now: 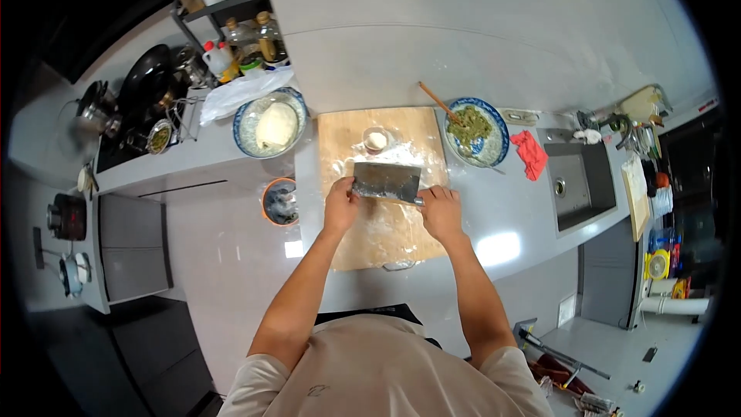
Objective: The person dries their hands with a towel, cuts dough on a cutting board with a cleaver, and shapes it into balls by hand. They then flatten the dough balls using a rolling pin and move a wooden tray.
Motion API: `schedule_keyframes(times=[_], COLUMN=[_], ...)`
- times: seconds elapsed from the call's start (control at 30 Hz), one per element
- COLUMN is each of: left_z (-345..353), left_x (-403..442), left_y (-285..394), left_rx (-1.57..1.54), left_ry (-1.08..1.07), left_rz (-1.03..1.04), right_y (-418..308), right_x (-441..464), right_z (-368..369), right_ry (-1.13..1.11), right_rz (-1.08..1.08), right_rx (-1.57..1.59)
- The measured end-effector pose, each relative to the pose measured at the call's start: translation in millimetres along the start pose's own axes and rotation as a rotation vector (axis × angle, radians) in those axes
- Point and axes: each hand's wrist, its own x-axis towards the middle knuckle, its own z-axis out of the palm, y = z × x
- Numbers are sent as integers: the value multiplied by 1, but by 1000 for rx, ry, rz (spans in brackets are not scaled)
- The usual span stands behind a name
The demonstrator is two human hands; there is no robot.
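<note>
A wide metal cleaver [387, 182] lies crosswise over the floured wooden board [417, 235]. My left hand [341, 202] is closed on the left end of the blade. At the other end my right hand [441, 211] is closed around the handle. Just beyond the blade, a small bowl [376, 140] with white flour stands on the board. Patches of flour lie around the cleaver and nearer to me. What is under the blade is hidden.
At the left, a blue-patterned bowl [244, 130] holds dough. Another bowl [504, 139] at the right holds green filling and a wooden utensil. A red cloth [529, 155] lies beside the sink [583, 185]. An orange-rimmed bin [266, 202] stands below the counter.
</note>
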Motion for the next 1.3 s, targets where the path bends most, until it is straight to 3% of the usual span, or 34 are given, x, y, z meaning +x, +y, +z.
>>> schedule_keyframes(times=[0.33, 0.37, 0.47, 0.77, 0.83, 1.0, 1.3], left_z=[-149, -165, -191, -219, -217, -214, -242], left_x=[38, 45, 76, 169, 183, 200, 227], left_y=[-72, -72, -90, -110, -108, -97, -132], left_rx=[177, 83, 95, 260, 364, 401, 147], left_ry=[449, 394, 354, 157, 74, -17, -132], left_rz=[-10, -131, -198, -159, -71, -144, -147], right_y=[-109, -121, -158, -233, -238, -239, -232], right_x=[76, 89, 128, 215, 223, 233, 253], right_z=[11, 14, 11, 25, 30, 37, 87], right_ry=[-135, -130, -196, -231, -237, -256, -216], right_rz=[2, -9, 32, 101, 144, 214, 255], right_rx=[159, 187, 322, 473, 521, 582, 731])
